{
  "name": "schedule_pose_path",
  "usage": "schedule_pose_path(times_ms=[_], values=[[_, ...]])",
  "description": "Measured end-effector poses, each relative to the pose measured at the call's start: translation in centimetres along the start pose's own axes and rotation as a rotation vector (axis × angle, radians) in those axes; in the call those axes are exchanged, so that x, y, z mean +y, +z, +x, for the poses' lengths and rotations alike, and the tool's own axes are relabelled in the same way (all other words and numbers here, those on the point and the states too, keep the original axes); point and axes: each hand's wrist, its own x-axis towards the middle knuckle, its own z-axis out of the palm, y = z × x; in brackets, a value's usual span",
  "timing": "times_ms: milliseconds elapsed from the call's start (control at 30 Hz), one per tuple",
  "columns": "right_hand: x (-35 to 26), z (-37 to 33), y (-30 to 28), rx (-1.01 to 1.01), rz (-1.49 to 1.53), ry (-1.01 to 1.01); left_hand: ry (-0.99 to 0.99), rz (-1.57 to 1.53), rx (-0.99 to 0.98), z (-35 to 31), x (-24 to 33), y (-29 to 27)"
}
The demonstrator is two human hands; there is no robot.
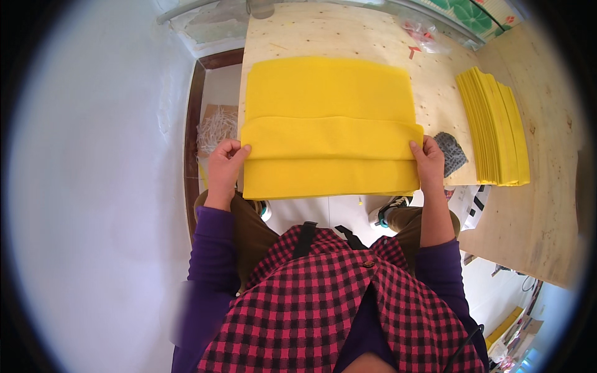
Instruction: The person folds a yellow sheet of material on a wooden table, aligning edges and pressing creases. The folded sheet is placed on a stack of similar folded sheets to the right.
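A smooth, bluish-white wall fills the left side, with a dark brown trim along its foot. Pale tiles cover the floor. The table is of light, knotted wood; another pale wooden panel stretches along the right. Daylight-like brightness washes the wall.

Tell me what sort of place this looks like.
Probably a workshop or packing room, judging by the plain plywood worktable, the wide yellow fabric sheets lying on it, and the thick stack of similar yellow pieces to the right.
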Motion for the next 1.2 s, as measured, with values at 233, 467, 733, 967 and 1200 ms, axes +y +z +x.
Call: schedule_pose_path(times_ms=[233,467,733,967,1200], values=[[0.4,-0.1,0.5,0.054,-0.008,-0.069,0.168,-0.097,0.059,0.3,0.4,0.9],[0.1,-0.2,0.6,0.062,-0.082,-0.102,0.031,0.036,0.060,1.0,-0.2,0.7],[-1.5,-0.4,0.0,0.106,-0.327,-0.102,-0.064,0.032,0.025,1.0,0.0,0.5],[-6.0,-2.9,3.8,0.078,-0.700,-0.662,-0.074,-0.012,0.024,1.1,-0.3,0.5],[-8.0,-7.3,15.4,-0.529,-0.807,-0.733,-0.062,0.011,0.042,1.2,-0.2,0.6]])
